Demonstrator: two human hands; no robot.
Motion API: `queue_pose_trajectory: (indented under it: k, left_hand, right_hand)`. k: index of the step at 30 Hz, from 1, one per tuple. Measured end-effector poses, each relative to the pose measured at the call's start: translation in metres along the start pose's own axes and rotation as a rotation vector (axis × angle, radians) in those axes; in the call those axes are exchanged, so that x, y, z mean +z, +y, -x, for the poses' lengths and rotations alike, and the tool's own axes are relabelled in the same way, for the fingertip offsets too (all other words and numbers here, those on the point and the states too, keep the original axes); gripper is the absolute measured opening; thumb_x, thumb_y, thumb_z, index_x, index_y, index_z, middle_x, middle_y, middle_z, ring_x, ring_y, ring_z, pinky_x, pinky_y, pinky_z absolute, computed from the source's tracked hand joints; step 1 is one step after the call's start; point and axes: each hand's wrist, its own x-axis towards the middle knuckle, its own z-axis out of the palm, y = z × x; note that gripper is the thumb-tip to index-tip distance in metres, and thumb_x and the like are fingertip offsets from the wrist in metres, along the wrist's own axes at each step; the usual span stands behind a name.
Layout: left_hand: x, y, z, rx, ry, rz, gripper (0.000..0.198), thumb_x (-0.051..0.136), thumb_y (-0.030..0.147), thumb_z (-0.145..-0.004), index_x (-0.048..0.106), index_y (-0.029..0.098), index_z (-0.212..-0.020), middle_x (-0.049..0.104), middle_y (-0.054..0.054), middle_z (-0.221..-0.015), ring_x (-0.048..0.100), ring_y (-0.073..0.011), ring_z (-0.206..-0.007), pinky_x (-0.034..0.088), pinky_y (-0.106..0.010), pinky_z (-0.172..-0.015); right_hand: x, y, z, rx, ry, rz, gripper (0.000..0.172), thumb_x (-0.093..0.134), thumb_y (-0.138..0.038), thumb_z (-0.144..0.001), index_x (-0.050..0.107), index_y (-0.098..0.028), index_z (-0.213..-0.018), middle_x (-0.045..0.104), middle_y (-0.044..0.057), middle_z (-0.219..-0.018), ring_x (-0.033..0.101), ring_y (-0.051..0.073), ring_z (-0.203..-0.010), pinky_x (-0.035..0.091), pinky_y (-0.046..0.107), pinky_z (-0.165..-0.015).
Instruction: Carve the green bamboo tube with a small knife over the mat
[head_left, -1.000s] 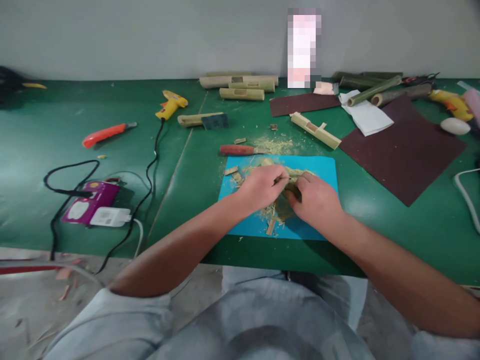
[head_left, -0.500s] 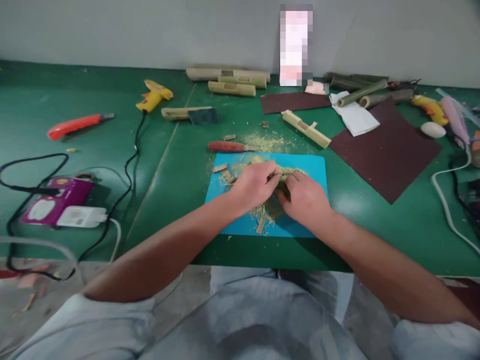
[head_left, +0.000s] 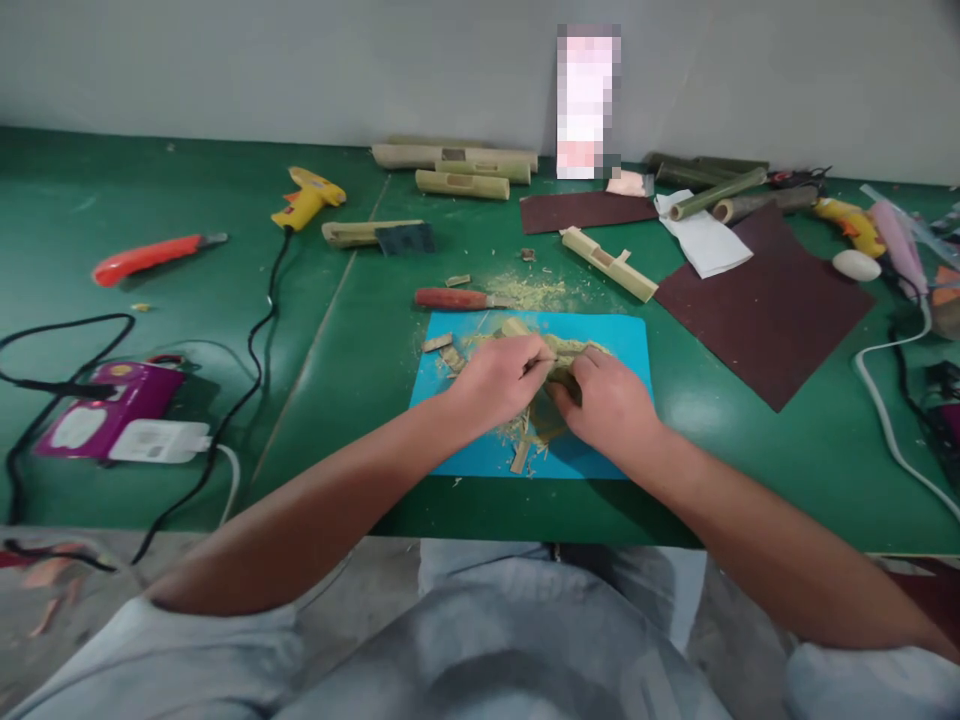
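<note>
Over a blue sheet [head_left: 596, 462] strewn with shavings, my two hands meet at a piece of green-yellow bamboo [head_left: 561, 376]. My right hand [head_left: 611, 402] is closed around its right side. The fingers of my left hand [head_left: 496, 378] are pinched together at the piece's left side; whatever sits between them is too small or too hidden to make out. Most of the bamboo is covered by my fingers. A pale bamboo end [head_left: 514, 327] shows just beyond my left hand. Bamboo chips [head_left: 451, 358] and dust lie around both hands.
A red-handled chisel [head_left: 454, 299] lies just beyond the sheet. Notched bamboo tubes [head_left: 463, 184] rest at the back, another [head_left: 609, 264] to the right. Brown sandpaper [head_left: 772, 330], a yellow glue gun [head_left: 307, 198], a red cutter [head_left: 154, 258] and a corded power strip [head_left: 112, 405] surround the workspace.
The whole view has shifted slightly. My left hand has moved a little to the left and nearer to me, still pinched. My right hand stays around the bamboo piece.
</note>
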Motion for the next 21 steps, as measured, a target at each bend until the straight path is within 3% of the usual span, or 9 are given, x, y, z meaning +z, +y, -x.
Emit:
queue_pose_trajectory:
  k: [21]
  left_hand:
    - [0.0029,-0.0037,0.0004,0.018,0.024,-0.028,0.014,0.055,0.019,-0.090,0.065,0.018,-0.080,0.066,0.000,-0.070,0.058,-0.0129,-0.063,0.038,-0.025,-0.057]
  right_hand:
    - [0.0032,0.0012,0.0009,-0.067,0.031,0.046,0.022,0.049,-0.029,-0.095,0.063,-0.016,-0.084,0.064,0.012,-0.085,0.057,0.025,-0.083,0.041,0.036,-0.072]
